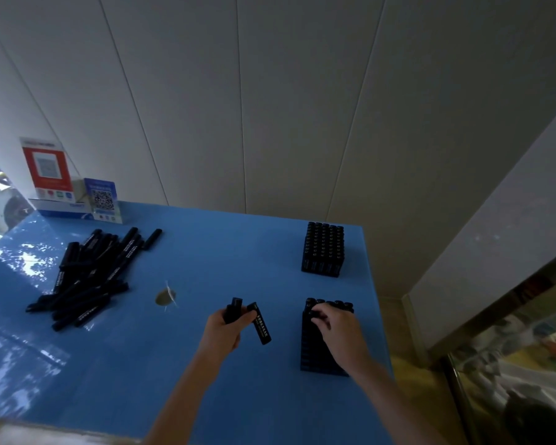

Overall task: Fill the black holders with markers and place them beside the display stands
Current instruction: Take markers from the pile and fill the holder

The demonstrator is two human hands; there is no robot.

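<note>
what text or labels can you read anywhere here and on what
Nothing reads clearly.
Red display stand: QR code and header line, too blurred.
Blue display stand: QR code, text too small.
Marker in left hand: white print, unreadable.
Loose marker pile: white print, unreadable.

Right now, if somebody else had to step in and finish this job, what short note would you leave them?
Left hand: grips a few markers, ready to feed.
Right hand: fingers curled on a marker at the top of the near holder, seating it.
Far holder: looks full, standing near the table's right edge, not yet beside the display stands at far left.
Loose marker pile: lies on the blue table in front of the stands.
Left: finish filling the near holder, then move both holders beside the stands.
</note>
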